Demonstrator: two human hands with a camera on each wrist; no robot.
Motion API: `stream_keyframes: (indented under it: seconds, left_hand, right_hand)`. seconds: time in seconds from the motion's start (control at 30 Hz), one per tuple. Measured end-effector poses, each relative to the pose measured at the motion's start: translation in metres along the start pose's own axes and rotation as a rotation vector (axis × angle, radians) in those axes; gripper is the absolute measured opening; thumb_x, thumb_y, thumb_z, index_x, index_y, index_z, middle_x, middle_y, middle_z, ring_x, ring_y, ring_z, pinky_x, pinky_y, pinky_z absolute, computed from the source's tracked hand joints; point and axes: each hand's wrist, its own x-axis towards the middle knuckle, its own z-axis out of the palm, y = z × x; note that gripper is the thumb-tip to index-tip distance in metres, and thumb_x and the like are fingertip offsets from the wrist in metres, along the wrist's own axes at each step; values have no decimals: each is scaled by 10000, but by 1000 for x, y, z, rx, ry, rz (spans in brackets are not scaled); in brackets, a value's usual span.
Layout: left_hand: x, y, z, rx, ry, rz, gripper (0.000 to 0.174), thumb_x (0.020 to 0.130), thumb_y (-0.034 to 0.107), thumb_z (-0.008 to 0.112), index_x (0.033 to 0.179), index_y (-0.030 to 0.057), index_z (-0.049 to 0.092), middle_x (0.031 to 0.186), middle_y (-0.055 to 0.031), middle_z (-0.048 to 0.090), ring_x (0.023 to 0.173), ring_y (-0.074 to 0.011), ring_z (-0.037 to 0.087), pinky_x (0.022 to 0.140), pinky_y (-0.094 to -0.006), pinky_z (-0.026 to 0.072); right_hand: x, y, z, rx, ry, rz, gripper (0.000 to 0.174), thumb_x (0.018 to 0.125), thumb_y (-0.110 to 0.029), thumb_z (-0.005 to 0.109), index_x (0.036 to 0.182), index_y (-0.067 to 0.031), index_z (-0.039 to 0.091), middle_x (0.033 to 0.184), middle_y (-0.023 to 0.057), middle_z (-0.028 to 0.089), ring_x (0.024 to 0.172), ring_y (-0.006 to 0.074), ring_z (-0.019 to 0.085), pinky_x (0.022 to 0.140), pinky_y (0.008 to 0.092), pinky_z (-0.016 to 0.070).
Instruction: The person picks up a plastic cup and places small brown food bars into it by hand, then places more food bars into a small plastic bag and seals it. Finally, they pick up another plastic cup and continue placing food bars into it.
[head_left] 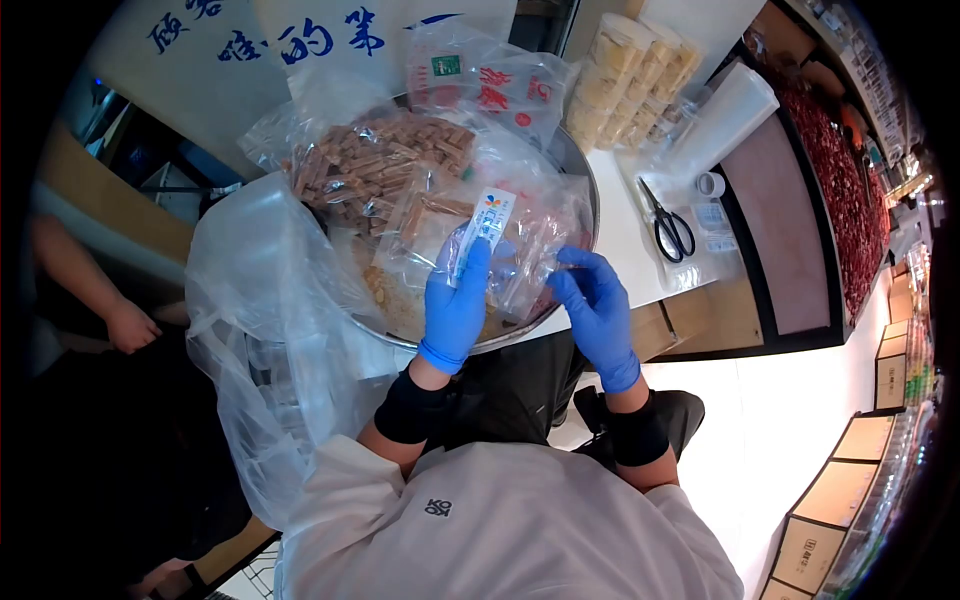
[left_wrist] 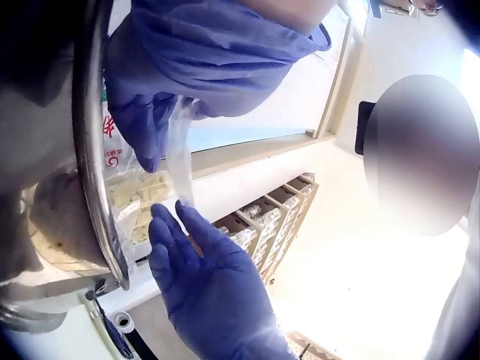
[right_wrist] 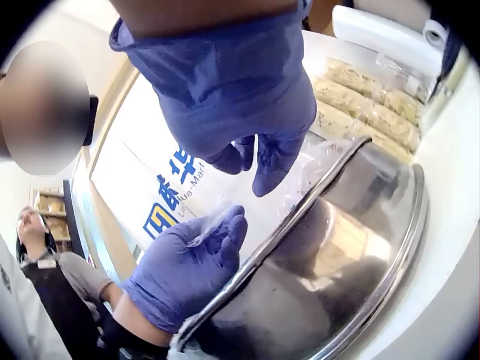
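My left hand (head_left: 455, 315), in a blue glove, grips a clear plastic bag (head_left: 520, 285) with its thumb over a white label (head_left: 487, 230) printed in blue. At the bag's right edge my right hand (head_left: 602, 315), gloved too, pinches the plastic between thumb and fingers. A narrow fold of clear plastic (left_wrist: 179, 150) stretches between both hands in the left wrist view. Both hands are over the near rim of a wide metal basin (head_left: 590, 190). Inside it, brown stick-shaped pieces (head_left: 385, 165) lie heaped on plastic, with a small clear packet (head_left: 430, 235) before them.
A large clear plastic sheet (head_left: 270, 330) hangs over the basin's left side. To the right are black scissors (head_left: 668, 225), a plastic roll (head_left: 725, 115) and stacked pale packets (head_left: 625, 80). Another person's arm (head_left: 85, 270) is at the left. Red goods (head_left: 830, 180) fill a bin beyond.
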Motion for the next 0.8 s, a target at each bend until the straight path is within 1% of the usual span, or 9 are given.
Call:
stream_keyframes:
  seconds: [0.03, 0.1, 0.23, 0.33, 0.43, 0.5, 0.63, 0.73, 0.8]
  left_hand:
    - [0, -1, 0, 29, -15, 24, 332, 952, 184, 494, 1215, -18, 495, 1031, -67, 608, 932, -109, 568, 819, -259, 458]
    - [1, -2, 0, 61, -18, 33, 333, 951, 175, 493, 1222, -19, 491, 1043, -68, 603, 941, -109, 564, 823, -257, 457]
    - [-1, 6, 5, 1, -49, 29, 343, 952, 163, 487, 1240, -22, 475, 1069, -73, 594, 948, -108, 560, 822, -253, 456]
    - [-1, 0, 1, 32, -69, 31, 349, 952, 158, 487, 1251, -22, 466, 1078, -75, 595, 953, -106, 561, 819, -252, 459]
    - [2, -6, -1, 6, -117, -45, 360, 950, 151, 490, 1264, -23, 453, 1064, -70, 600, 934, -105, 569, 812, -253, 463]
    - [1, -4, 3, 7, -118, -33, 372, 954, 137, 476, 1285, -25, 426, 1050, -68, 596, 920, -100, 563, 795, -243, 462]
    - [-1, -11, 7, 106, -71, 17, 399, 956, 117, 465, 1320, -26, 390, 1039, -67, 593, 911, -94, 562, 770, -229, 462]
    - [-3, -13, 7, 100, -76, -12, 388, 955, 145, 480, 1295, -30, 419, 1081, -112, 607, 933, -133, 594, 823, -264, 476]
    - [-5, -12, 10, 73, -62, -3, 393, 954, 145, 480, 1298, -33, 413, 1096, -120, 603, 952, -141, 594, 836, -267, 476]
  right_hand:
    - [-1, -3, 1, 3, 6, -1, 230, 864, -6, 566, 1093, -10, 555, 968, 75, 629, 822, 125, 613, 734, 246, 501]
    - [0, -13, 4, 191, -35, 89, 252, 873, -19, 575, 1123, -14, 542, 992, 62, 622, 847, 119, 607, 780, 251, 495]
    - [4, -4, 6, 230, -5, 51, 282, 881, -19, 567, 1159, -10, 523, 1018, 63, 612, 863, 110, 597, 781, 257, 500]
    - [5, 5, 3, 273, -118, 94, 262, 880, -29, 575, 1135, 6, 524, 1053, 75, 598, 867, 114, 601, 743, 254, 511]
    - [6, 3, 3, 315, -107, 142, 251, 879, -37, 580, 1116, 9, 510, 1074, 88, 588, 837, 114, 604, 689, 244, 515]
    - [9, -4, 5, 334, -39, 41, 253, 868, -34, 596, 1100, -4, 500, 1028, 83, 600, 781, 108, 602, 638, 230, 507]
    - [7, 4, 5, 350, 30, 49, 308, 845, -25, 619, 1119, -15, 479, 1019, 78, 603, 758, 101, 595, 637, 215, 496]
    - [7, 8, 2, 323, 83, 53, 264, 805, -15, 653, 1038, -17, 528, 1026, 63, 598, 770, 92, 596, 638, 211, 487]
    - [8, 10, 1, 112, 18, 13, 195, 765, -11, 680, 935, -20, 586, 1027, 50, 597, 768, 77, 588, 643, 206, 475]
